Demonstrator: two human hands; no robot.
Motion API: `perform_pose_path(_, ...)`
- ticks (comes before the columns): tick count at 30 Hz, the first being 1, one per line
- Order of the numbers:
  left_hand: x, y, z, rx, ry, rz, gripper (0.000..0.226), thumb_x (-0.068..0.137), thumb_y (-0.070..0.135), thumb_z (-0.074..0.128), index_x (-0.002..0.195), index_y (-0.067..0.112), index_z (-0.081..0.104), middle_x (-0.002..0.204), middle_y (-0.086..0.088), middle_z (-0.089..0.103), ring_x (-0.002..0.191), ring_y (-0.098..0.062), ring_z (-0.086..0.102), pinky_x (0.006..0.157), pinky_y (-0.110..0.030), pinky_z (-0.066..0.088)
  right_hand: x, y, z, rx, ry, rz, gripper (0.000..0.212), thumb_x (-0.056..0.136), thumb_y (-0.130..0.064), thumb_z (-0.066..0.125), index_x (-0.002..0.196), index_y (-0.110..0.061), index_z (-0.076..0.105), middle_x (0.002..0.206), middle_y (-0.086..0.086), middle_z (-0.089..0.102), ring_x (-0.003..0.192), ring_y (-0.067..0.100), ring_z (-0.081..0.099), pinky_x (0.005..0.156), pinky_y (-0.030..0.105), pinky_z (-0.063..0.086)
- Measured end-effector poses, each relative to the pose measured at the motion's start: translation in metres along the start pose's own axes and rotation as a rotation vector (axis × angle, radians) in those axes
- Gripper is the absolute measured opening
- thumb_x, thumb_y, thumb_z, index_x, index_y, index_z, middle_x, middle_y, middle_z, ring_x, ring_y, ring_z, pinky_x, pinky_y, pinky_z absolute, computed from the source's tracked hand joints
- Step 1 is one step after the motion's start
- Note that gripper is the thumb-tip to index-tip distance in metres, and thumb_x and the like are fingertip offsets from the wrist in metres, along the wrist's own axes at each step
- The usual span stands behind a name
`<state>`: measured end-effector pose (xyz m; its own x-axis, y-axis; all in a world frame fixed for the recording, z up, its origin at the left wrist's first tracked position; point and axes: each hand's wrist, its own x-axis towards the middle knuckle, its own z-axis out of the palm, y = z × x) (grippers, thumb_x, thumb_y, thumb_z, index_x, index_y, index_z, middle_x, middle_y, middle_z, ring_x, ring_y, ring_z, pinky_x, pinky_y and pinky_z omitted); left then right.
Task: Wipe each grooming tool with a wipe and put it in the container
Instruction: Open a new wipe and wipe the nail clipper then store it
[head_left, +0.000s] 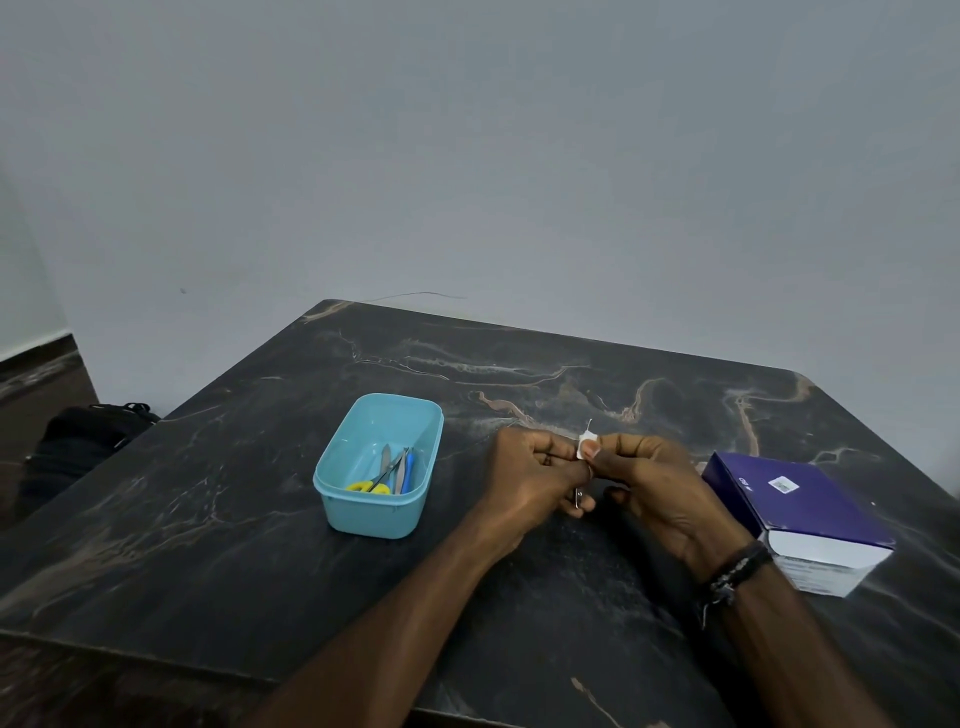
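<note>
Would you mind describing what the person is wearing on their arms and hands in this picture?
Both forearms are bare, with no sleeves in view. The right wrist carries dark bands, apparently several cords or bracelets stacked together, one with pale flecks and a thin loose thread hanging from it. The left hand and right hand wear no gloves; no rings can be made out.

purple box (795, 506), label print illegible

Dark marble-look desk (260, 545), smooth with faint sheen and pale veining. Light blue plastic container (374, 512), centre left, semi-matt. Inside: thin metal tools (397, 465), yellow plastic scissor handles (369, 487). White fibrous wipe (587, 446), matt. Purple cardboard box (800, 506), lower right, slight gloss.
</note>
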<state>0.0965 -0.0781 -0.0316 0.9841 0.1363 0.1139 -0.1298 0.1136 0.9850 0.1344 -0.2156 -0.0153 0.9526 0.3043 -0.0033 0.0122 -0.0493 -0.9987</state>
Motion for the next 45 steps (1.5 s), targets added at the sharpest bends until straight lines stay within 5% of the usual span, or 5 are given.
perform_pose_path(5, -0.002, 0.001, 0.001, 0.027, -0.048, -0.017, 0.005, 0.08, -0.002, 0.071, 0.082, 0.001, 0.068, 0.066, -0.011, 0.068, 0.053, -0.023, 0.067, 0.048, -0.028, 0.055, 0.002, 0.0, 0.0, 0.068, 0.137, -0.027, 0.012, 0.084, -0.017, 0.069, 0.083, -0.006, 0.074, 0.079, 0.01, 0.07, 0.08, 0.026, 0.057, 0.07, 0.038, 0.042)
perform_pose_path(13, 0.001, 0.003, -0.001, -0.01, 0.054, -0.023, 0.016, 0.077, 0.0, 0.075, 0.091, -0.003, 0.07, 0.077, -0.018, 0.073, 0.054, -0.02, 0.065, 0.049, -0.025, 0.053, -0.001, -0.007, 0.0, -0.027, 0.018, 0.035, 0.022, 0.083, -0.02, 0.069, 0.088, 0.001, 0.071, 0.086, 0.015, 0.069, 0.083, 0.023, 0.056, 0.064, 0.031, 0.039)
perform_pose_path(23, 0.0, 0.006, -0.005, -0.023, 0.035, 0.003, 0.019, 0.077, 0.003, 0.076, 0.095, -0.001, 0.071, 0.077, -0.014, 0.072, 0.059, -0.016, 0.064, 0.053, -0.023, 0.053, -0.003, -0.013, 0.001, 0.119, 0.182, 0.022, 0.012, 0.089, -0.013, 0.063, 0.085, -0.003, 0.069, 0.072, 0.003, 0.062, 0.065, 0.01, 0.049, 0.058, 0.025, 0.036)
perform_pose_path(34, 0.002, 0.018, -0.009, -0.398, 0.258, -0.05, 0.033, 0.076, 0.0, 0.076, 0.106, 0.003, 0.063, 0.076, -0.01, 0.074, 0.063, -0.018, 0.068, 0.063, -0.032, 0.06, -0.011, -0.016, 0.002, -0.033, -0.073, 0.087, 0.013, 0.083, -0.005, 0.067, 0.07, -0.007, 0.071, 0.084, 0.014, 0.065, 0.071, 0.014, 0.053, 0.058, 0.025, 0.035)
perform_pose_path(45, 0.001, 0.014, -0.005, -0.174, 0.203, -0.099, 0.017, 0.08, 0.01, 0.075, 0.095, 0.005, 0.072, 0.088, -0.013, 0.074, 0.074, -0.017, 0.066, 0.062, -0.026, 0.052, -0.014, -0.012, 0.01, -0.147, 0.021, -0.061, 0.008, 0.084, -0.012, 0.071, 0.08, -0.005, 0.073, 0.071, 0.004, 0.069, 0.054, 0.003, 0.056, 0.048, 0.014, 0.042)
